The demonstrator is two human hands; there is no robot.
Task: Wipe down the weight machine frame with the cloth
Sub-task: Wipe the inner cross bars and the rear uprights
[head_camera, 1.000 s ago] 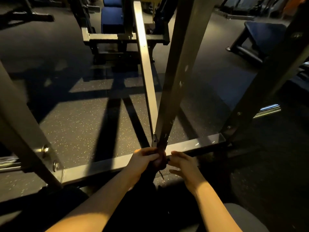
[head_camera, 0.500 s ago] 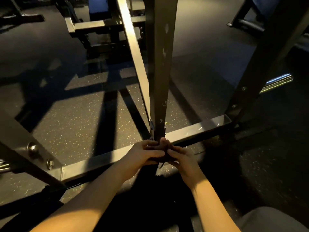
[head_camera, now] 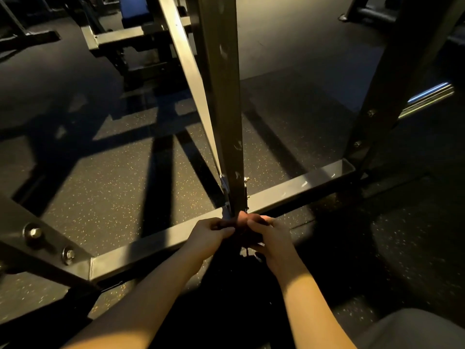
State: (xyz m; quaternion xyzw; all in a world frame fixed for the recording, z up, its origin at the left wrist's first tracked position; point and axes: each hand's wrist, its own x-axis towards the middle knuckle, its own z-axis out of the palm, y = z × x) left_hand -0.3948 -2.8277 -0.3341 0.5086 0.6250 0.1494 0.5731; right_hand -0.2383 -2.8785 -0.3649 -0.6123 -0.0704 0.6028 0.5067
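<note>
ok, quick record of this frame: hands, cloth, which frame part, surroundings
left hand: grips the cloth at the foot of the upright post
right hand: grips the cloth from the opposite side
cloth: dark, mostly hidden between both hands
upright post: meets the base crossbar right at the hands
floor: dark speckled rubber, lit in patches
unclear: whether the cloth wraps fully round the post

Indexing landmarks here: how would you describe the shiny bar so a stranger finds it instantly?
Follow the low crossbar rightward to the slanted post at its end. Just past that post, a bar pokes toward the right edge. It alone is bright polished metal; its neighbours are dull and dark.
</note>
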